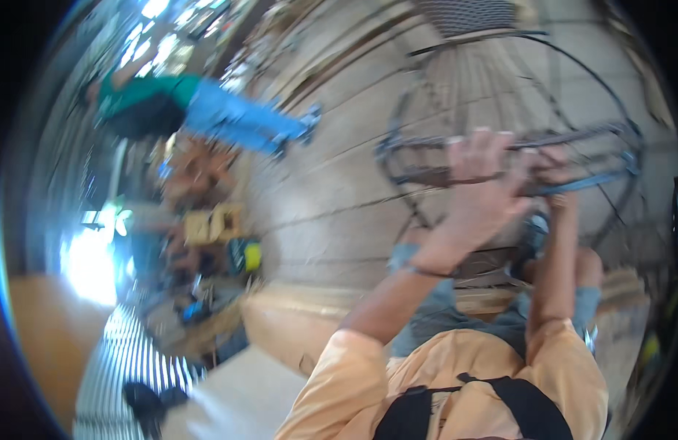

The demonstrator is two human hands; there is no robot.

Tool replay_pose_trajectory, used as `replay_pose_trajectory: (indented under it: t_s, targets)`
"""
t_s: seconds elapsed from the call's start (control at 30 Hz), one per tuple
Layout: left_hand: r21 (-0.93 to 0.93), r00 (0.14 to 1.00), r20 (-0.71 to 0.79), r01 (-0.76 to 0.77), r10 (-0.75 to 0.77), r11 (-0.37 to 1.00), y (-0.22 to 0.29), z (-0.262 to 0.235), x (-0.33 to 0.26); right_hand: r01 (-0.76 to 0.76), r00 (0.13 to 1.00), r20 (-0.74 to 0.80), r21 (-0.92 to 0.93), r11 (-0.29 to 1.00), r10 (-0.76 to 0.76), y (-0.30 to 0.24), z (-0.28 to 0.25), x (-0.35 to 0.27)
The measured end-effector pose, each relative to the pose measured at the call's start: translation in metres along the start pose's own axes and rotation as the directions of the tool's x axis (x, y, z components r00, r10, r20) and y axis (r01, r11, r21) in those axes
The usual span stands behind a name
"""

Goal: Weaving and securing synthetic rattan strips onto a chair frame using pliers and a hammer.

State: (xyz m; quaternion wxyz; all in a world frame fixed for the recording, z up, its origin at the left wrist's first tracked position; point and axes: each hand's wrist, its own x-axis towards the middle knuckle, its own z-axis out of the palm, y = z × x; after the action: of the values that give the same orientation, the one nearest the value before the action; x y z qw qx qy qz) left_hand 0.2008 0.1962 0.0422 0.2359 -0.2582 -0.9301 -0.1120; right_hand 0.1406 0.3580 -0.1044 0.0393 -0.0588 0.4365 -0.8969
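A round, dark frame (599,62) of thin curved rods rests in front of my knees. Brownish woven bands (595,136) cross it, and a blue-grey strip (599,180) lies along its near right part. My left hand (485,172) is over the bands, blurred, its fingers stretched out across them. Beside it my right hand (553,165) has its fingers bent round the woven band, partly hidden behind the left. Pale thin strands (478,81) spread between the frame and a dark woven panel (467,16) at the top.
Another person (185,106) in a green top and blue trousers stands at the upper left. Wooden pieces (207,224) and a black and yellow item (247,255) are at left. A pale flat board (254,392) is beside my left arm. The tiled floor (317,198) stretches ahead.
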Motion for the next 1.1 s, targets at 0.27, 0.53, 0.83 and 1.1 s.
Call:
replay_pose_trajectory:
  t_s: [0.27,0.53,0.83,1.1]
  targets:
    - [-0.102,0.974,-0.223,0.001,-0.024,0.995,-0.003,0.011,-0.002,0.059,0.952,0.305,-0.141,0.988,-0.013,-0.006,-0.017,0.022]
    - [-0.087,0.970,-0.238,0.037,-0.056,0.996,0.000,0.010,0.002,0.121,0.958,0.275,-0.131,0.984,-0.081,0.035,-0.070,0.024]
    - [-0.102,0.974,-0.219,0.041,-0.063,0.994,0.001,0.011,-0.004,0.068,0.972,0.228,-0.027,0.997,-0.061,0.028,-0.065,0.015]
    - [-0.068,0.972,-0.227,0.044,-0.059,0.997,0.000,0.010,0.001,-0.003,0.984,0.177,0.080,0.997,-0.011,0.026,-0.059,-0.002]
